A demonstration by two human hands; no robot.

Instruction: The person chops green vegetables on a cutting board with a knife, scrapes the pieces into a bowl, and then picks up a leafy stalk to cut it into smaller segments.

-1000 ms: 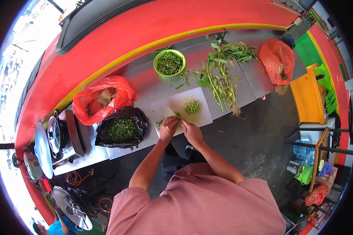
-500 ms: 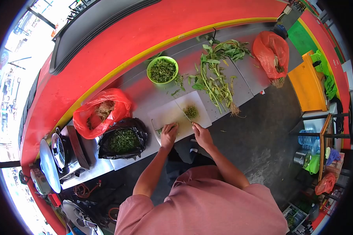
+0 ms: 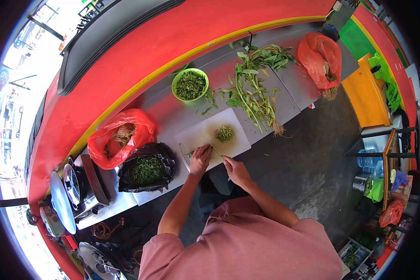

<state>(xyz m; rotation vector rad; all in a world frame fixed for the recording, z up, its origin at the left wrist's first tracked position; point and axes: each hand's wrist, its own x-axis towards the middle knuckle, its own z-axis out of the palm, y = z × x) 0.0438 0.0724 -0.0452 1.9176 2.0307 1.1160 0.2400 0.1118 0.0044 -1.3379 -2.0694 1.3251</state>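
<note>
A white cutting board [image 3: 235, 122] lies on the metal counter, with a small heap of chopped greens [image 3: 224, 134] on its right half. My right hand [image 3: 237, 171] is closed on the handle of a knife [image 3: 214, 148], whose thin blade points up and left over the board. At the board's lower left, my left hand [image 3: 200, 159] is closed with its fingers pressed down beside the blade; a bit of green shows at its left, but what it grips is mostly hidden. Beyond the board is a green bowl [image 3: 190, 85] of cut leaves.
Long leafy stems [image 3: 254, 105] lie right of the board. A red bag [image 3: 319, 60] with roots stands at the far right. Left are a black bag [image 3: 147, 170] of chopped greens, another red bag [image 3: 121, 135] and a stove with a pot [image 3: 71, 179].
The knife blade has moved left and down, away from the chopped heap and closer to my left hand. My right hand has shifted slightly down and left. The whole view has shifted a little.
</note>
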